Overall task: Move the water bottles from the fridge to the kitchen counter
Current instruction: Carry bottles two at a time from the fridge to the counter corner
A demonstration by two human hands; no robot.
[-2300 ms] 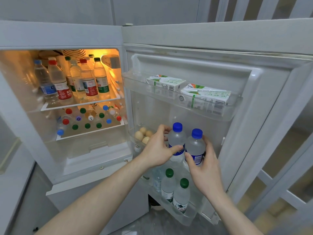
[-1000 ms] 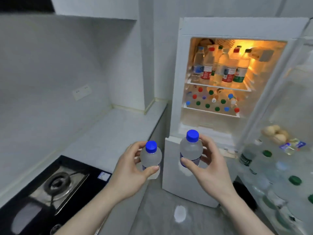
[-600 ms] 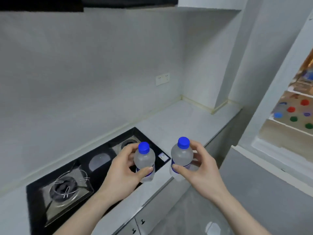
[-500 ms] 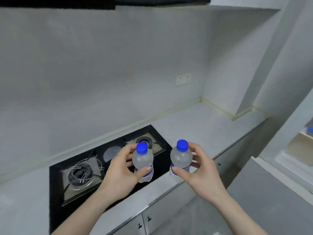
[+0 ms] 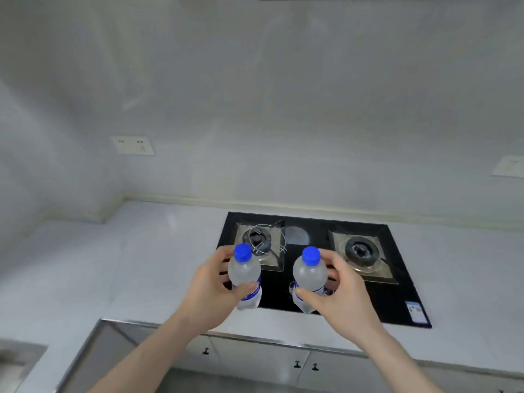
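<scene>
Two clear water bottles with blue caps are held upright in the air above the front of the hob. My left hand (image 5: 211,290) grips the left water bottle (image 5: 244,272) round its middle. My right hand (image 5: 341,296) grips the right water bottle (image 5: 309,275) the same way. The white kitchen counter (image 5: 136,268) runs under and to both sides of them. The fridge is out of view.
A black two-burner gas hob (image 5: 317,268) is set into the counter right below the bottles. Wall sockets (image 5: 132,145) sit on the white back wall. Cabinet doors with small knobs (image 5: 297,364) lie under the counter edge. The counter turns a corner at the left.
I have turned left from the fridge to face the hob head-on. Both hands still carry the bottles, now over the hob's front; the fridge has left the view.
</scene>
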